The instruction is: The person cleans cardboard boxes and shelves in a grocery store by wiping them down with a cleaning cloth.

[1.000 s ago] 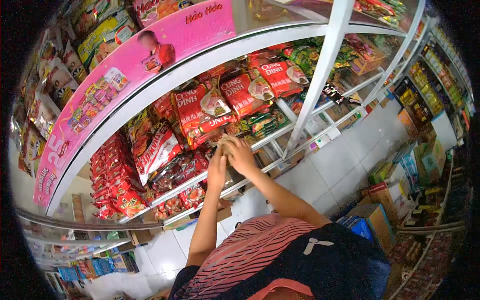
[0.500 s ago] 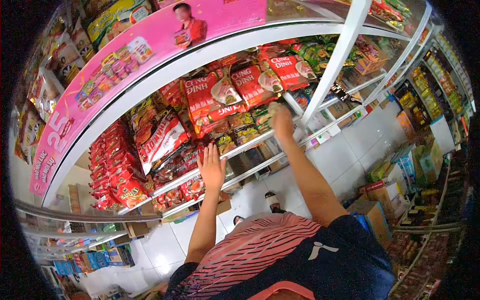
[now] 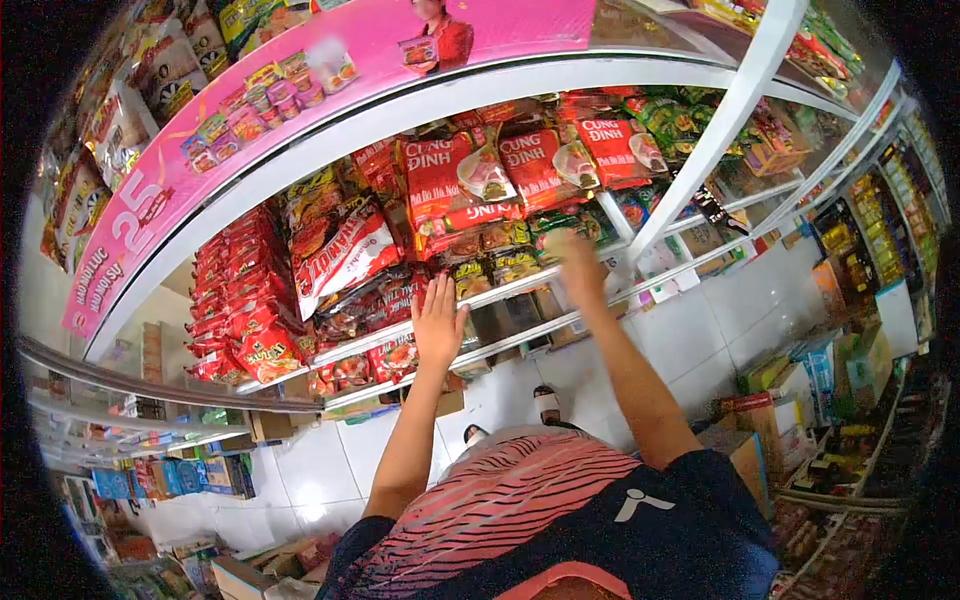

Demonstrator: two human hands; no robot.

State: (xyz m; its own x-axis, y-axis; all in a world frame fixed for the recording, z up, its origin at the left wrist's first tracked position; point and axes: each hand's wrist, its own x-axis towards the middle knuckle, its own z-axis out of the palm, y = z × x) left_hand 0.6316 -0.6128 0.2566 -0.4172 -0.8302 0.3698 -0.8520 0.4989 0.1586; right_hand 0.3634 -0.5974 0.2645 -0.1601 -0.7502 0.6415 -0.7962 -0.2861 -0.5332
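My left hand (image 3: 438,322) lies with its fingers spread on the front edge of the shelf (image 3: 500,292), beside small red packets (image 3: 388,305). My right hand (image 3: 580,272) is blurred at the same shelf edge, farther right. Something pale and greenish shows at its fingers, too smeared to make out. Behind the hands lie large red "Cung Dinh" noodle packs (image 3: 540,165). A red and white noodle pack (image 3: 345,262) rests to the left of them.
Stacked red packets (image 3: 240,290) fill the shelf's left end. A white post (image 3: 715,130) rises right of my right hand. A pink banner (image 3: 370,60) runs along the shelf above. Cardboard boxes (image 3: 735,455) stand on the floor at the right.
The view has shifted, so the shelf and packs appear farther right. My left hand stays on the shelf edge. My right hand stays near the edge, now more blurred.
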